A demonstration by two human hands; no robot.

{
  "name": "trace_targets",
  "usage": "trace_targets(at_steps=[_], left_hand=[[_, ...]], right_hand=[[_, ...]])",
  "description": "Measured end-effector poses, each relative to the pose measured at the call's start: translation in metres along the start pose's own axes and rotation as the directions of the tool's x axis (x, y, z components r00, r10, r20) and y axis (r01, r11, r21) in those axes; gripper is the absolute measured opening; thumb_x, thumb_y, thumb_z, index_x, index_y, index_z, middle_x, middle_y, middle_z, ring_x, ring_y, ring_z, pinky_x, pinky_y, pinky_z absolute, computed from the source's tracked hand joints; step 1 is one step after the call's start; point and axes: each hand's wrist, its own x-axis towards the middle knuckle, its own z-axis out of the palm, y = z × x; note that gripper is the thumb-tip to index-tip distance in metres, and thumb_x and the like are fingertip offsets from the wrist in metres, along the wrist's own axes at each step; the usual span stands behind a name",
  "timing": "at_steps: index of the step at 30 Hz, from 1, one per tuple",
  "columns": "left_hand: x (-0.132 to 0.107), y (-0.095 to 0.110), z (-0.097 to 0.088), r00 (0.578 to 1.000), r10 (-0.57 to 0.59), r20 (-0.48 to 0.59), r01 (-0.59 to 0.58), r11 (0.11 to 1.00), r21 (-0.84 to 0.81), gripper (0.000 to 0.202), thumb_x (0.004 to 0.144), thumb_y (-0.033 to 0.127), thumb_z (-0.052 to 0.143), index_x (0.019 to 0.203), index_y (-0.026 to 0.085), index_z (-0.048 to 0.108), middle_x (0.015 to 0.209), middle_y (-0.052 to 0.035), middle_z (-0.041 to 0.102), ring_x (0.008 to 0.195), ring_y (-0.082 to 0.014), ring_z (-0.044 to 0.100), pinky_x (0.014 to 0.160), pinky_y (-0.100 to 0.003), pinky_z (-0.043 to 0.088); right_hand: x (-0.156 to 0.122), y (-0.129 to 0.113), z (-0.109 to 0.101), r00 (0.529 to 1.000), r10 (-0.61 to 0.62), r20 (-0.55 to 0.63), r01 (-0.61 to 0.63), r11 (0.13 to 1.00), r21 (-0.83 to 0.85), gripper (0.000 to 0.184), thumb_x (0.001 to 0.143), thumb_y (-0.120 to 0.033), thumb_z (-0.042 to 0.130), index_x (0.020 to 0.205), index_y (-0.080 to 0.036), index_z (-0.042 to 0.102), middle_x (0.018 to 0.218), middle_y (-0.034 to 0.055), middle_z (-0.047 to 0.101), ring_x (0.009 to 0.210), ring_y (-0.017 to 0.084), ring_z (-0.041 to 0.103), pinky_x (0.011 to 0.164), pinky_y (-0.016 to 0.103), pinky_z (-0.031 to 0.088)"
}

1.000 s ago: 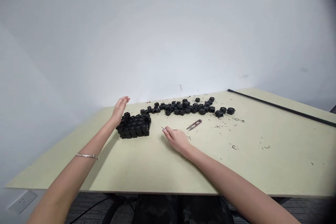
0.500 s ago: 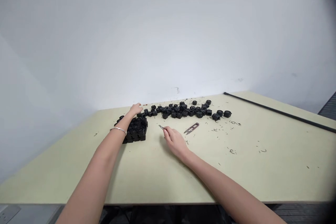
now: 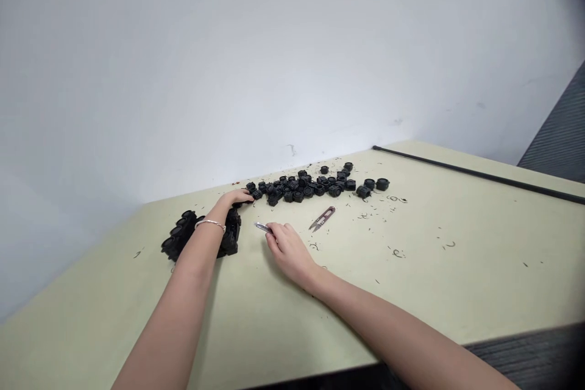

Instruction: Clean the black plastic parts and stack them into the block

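Observation:
My left hand (image 3: 234, 198) lies with curled fingers on the near end of a scattered band of small black plastic parts (image 3: 297, 189). Whether it grips one is hidden. My forearm crosses a block of joined black parts (image 3: 183, 234), hiding its middle. My right hand (image 3: 286, 248) rests on the table and pinches a small metal pick or blade (image 3: 262, 228), with only its tip showing. Thread snips (image 3: 322, 218) with a dark handle lie just beyond that hand, apart from it.
The pale green table (image 3: 411, 274) carries many small dark shavings, mostly right of the snips. A long black rod or strip (image 3: 479, 175) runs along its far right side. A white wall rises behind the table.
My left hand has come down from above the block onto the loose parts. My right hand has moved slightly left with the metal tool. The view has turned, shifting the table.

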Motion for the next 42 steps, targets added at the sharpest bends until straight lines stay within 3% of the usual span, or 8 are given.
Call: trace_targets(at_steps=[12,15,17,19,21,25,28,42], left_hand=[[-0.046,0.081,0.042,0.95,0.311,0.014,-0.311,0.944,0.113,0.024,0.052,0.008,0.066,0.073,0.018,0.067,0.088,-0.0071,0.067,0.093,-0.0267,0.06,0.084,-0.032,0.043],[-0.072,0.089,0.052,0.922,0.378,-0.081,-0.375,0.926,0.04,0.024,0.059,0.01,0.064,0.08,0.019,0.068,0.102,-0.0078,0.064,0.098,-0.0241,0.058,0.088,-0.031,0.043],[-0.093,0.093,0.057,0.896,0.361,-0.259,-0.407,0.901,-0.151,0.026,0.058,0.007,0.064,0.081,0.019,0.068,0.107,-0.0085,0.061,0.099,-0.0232,0.058,0.088,-0.031,0.044],[-0.115,0.096,0.06,0.89,0.197,-0.411,-0.397,0.777,-0.488,0.023,0.058,0.005,0.065,0.077,0.018,0.068,0.1,-0.0076,0.063,0.09,-0.021,0.061,0.081,-0.029,0.048],[-0.136,0.097,0.062,0.914,-0.038,-0.404,-0.327,0.52,-0.789,0.021,0.062,0.006,0.067,0.079,0.018,0.066,0.095,-0.0065,0.064,0.081,-0.0173,0.063,0.072,-0.025,0.051],[-0.165,0.099,0.066,0.973,-0.232,0.017,-0.051,-0.285,-0.957,0.009,0.077,0.005,0.057,0.081,0.012,0.06,0.089,-0.0098,0.064,0.08,-0.0156,0.064,0.068,-0.023,0.055],[-0.174,0.104,0.071,0.947,-0.247,0.208,0.016,-0.608,-0.794,0.014,0.086,0.007,0.044,0.081,0.012,0.056,0.078,-0.0097,0.064,0.076,-0.0162,0.065,0.066,-0.027,0.058],[-0.164,0.094,0.092,0.957,-0.228,0.182,-0.021,-0.675,-0.738,0.013,0.086,0.014,0.04,0.089,0.013,0.053,0.075,-0.0097,0.062,0.073,-0.0198,0.066,0.067,-0.034,0.058]], right_hand=[[0.008,0.01,-0.002,0.991,0.095,-0.091,-0.081,0.986,0.147,0.023,0.094,-0.026,0.033,0.098,-0.02,0.054,0.087,0.0046,0.06,0.082,0.019,0.048,0.072,0.03,0.037],[0.011,0.014,-0.004,0.981,0.153,-0.117,-0.129,0.973,0.192,0.025,0.093,-0.026,0.031,0.096,-0.019,0.055,0.086,0.0046,0.06,0.082,0.019,0.049,0.071,0.029,0.037],[0.012,0.015,-0.006,0.974,0.178,-0.139,-0.145,0.965,0.217,0.025,0.093,-0.026,0.031,0.097,-0.019,0.055,0.087,0.0045,0.061,0.083,0.019,0.049,0.072,0.029,0.037],[0.012,0.015,-0.008,0.968,0.191,-0.161,-0.148,0.957,0.249,0.026,0.092,-0.027,0.032,0.098,-0.02,0.056,0.088,0.0039,0.062,0.083,0.018,0.05,0.072,0.029,0.038],[0.013,0.016,-0.008,0.965,0.188,-0.181,-0.13,0.948,0.292,0.026,0.092,-0.027,0.033,0.099,-0.021,0.057,0.09,0.0031,0.063,0.083,0.018,0.052,0.073,0.029,0.039],[0.013,0.019,-0.008,0.97,0.162,-0.181,-0.081,0.92,0.384,0.027,0.092,-0.032,0.034,0.101,-0.022,0.057,0.091,0.0015,0.064,0.08,0.015,0.057,0.07,0.025,0.041],[0.011,0.02,-0.009,0.983,0.122,-0.138,-0.072,0.943,0.324,0.03,0.093,-0.037,0.034,0.101,-0.023,0.059,0.086,0.0009,0.064,0.075,0.015,0.057,0.066,0.023,0.04],[0.009,0.019,-0.011,0.992,0.127,-0.004,-0.127,0.992,0.0,0.033,0.093,-0.042,0.033,0.102,-0.025,0.06,0.087,0.0021,0.066,0.081,0.016,0.055,0.071,0.025,0.038]])
